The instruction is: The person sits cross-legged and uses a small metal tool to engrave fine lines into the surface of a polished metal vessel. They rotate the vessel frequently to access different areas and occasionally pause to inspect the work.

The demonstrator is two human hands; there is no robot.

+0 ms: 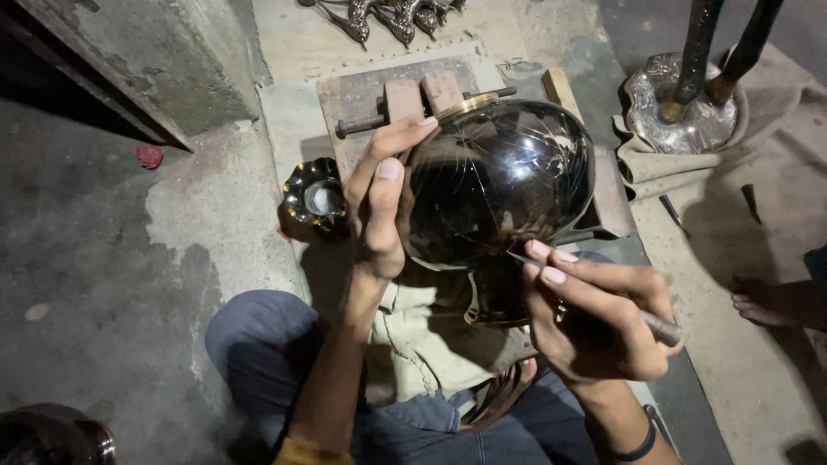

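Bare floor (pixel 103 258) is lying open leftward, while the small scalloped bowl (pixel 314 202) and vise (pixel 422 95) are crowding the round vessel (pixel 500 176).

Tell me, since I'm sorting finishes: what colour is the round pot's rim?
Brass-gold, against the glossy black round pot with thin engraved lines; head view.
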